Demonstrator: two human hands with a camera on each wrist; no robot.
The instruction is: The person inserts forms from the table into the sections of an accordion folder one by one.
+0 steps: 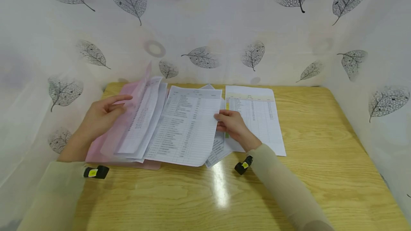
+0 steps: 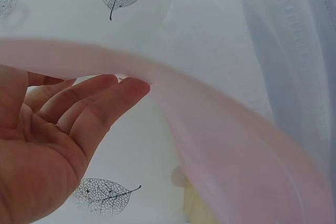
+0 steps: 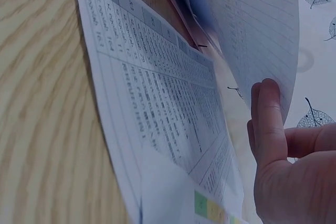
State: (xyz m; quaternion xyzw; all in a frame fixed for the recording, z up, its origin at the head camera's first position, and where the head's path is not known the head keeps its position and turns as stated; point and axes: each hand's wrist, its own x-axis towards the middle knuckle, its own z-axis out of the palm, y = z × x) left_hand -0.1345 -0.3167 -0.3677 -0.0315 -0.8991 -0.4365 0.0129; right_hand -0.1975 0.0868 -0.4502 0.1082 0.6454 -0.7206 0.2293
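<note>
Near the far left corner of the surface [image 1: 179, 195], there lies a pink folder [image 1: 99, 149], opened, with its pink cover [image 1: 136, 97] raised at a slant. The left hand [image 1: 101, 118] is at this cover; its grip is loose, with the fingers fairly extended and their tips touching the pink material. Inside the folder, several white papers [image 1: 139, 124] stand partly lifted beside the cover. The right hand [image 1: 236, 126] has a narrow grip: it pinches the right edge of a printed sheet [image 1: 187, 127] between thumb and fingers. This sheet, covered with rows of small text, is held tilted just to the right of the folder, about midway between the left and right edges of the surface. Partly under it, another printed page [image 1: 215, 150] lies at an angle. To the right, close to the far edge, rests a page with a yellowish band [image 1: 257, 120] across its upper part. A small black device [image 1: 245, 165] with a yellow mark is at the right wrist, and a similar one [image 1: 96, 172] at the left wrist. Behind the far edge hangs a pale cloth [image 1: 224, 27] with dark leaf prints.
</note>
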